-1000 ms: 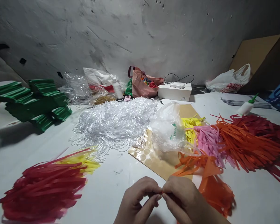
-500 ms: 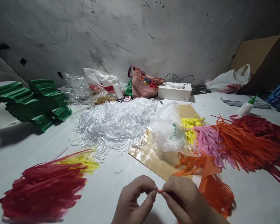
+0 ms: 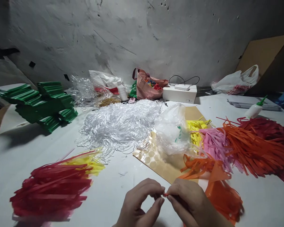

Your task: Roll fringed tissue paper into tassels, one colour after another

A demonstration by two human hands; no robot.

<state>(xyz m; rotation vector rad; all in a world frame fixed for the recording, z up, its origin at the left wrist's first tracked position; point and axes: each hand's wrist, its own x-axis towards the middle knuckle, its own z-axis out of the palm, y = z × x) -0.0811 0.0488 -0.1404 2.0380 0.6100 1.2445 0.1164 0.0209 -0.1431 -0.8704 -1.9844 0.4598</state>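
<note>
Low in the middle, my left hand [image 3: 142, 201] and my right hand [image 3: 191, 200] meet fingertip to fingertip. Between them shows a short twisted bit of an orange paper tassel [image 3: 165, 194]. My right thumb and index finger pinch this twist. The left thumb and index finger close around its other end, with a slight gap between their tips. Orange fringed paper [image 3: 223, 195] lies beside and behind my right hand; whether it joins the twist is hidden.
Red and yellow tassels [image 3: 54, 186] lie left, white cord [image 3: 120, 123] in the middle. A clear plastic bag [image 3: 172, 129] rests on brown card [image 3: 153, 157]. Right are pink strips [image 3: 214, 142], orange-red tassels [image 3: 255, 148] and a glue bottle [image 3: 254, 110]. Green folded paper [image 3: 40, 105] stands left.
The view has shifted slightly, so everything sits a little further right. My left thumb has drawn slightly away from the index fingertip at the twist. The right hand still pinches it.
</note>
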